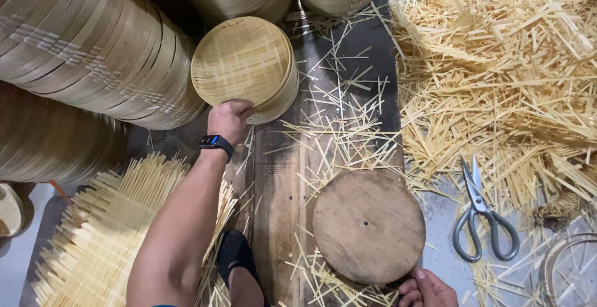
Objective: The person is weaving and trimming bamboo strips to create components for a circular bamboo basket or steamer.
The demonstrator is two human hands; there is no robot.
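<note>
My left hand [229, 119], with a dark watch on the wrist, grips the near edge of a stack of round woven bamboo lids [244, 63]. My right hand [426, 289] rests at the bottom edge of the view, its fingers touching the near rim of a round wooden block [368, 225]. The block lies flat on a dark wooden plank [277, 183] strewn with thin bamboo strips.
Tall stacks of bamboo hoops [93, 43] lie on their sides at the left and top. A heap of cut bamboo strips [497, 64] fills the right. Grey-handled scissors [480, 214] lie right of the block. Square woven mats [106, 226] sit lower left, my dark shoe [233, 254] beside them.
</note>
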